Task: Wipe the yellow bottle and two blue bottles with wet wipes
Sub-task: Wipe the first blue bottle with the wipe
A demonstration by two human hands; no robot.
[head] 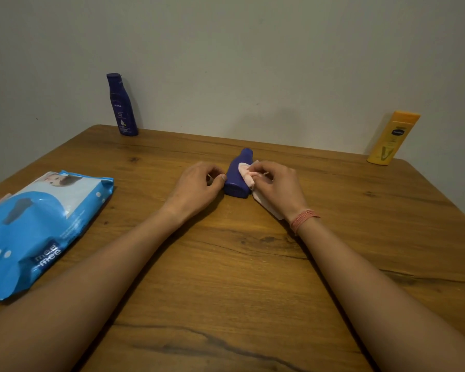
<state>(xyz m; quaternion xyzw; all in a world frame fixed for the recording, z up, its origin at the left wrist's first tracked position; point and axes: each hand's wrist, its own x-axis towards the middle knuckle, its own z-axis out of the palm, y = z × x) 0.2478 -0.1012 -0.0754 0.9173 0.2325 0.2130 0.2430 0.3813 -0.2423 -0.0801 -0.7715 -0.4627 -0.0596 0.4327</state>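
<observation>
Nearest on the left, a glossy blue pack of wet wipes (42, 226), soft and crinkled, lying flat on the wooden table (226, 277); "mee mee" readable in white near its lower edge, a pale panel with a printed picture at its far end. Brown grain and dark knots across the tabletop. At mid-table, a small blue bottle (238, 174) lying on its side, cap pointing away, smooth plastic, no label legible from here. Left hand (196, 187) curled, thumb tip against the bottle's left flank, steadying it. Right hand (275, 187) pinching a white wet wipe (246, 174) and pressing it on the bottle's upper side; more wipe trailing under the palm onto the table. Thin pinkish thread bands (304, 218) around the right wrist. Farther back at the left, a tall dark blue bottle (122, 106) upright by the wall, "NIVEA" on its front, smaller print below too fine to read. Far right, a yellow bottle (392, 138) standing upright, flat-shouldered, with a dark oval badge probably reading "Vaseline".
</observation>
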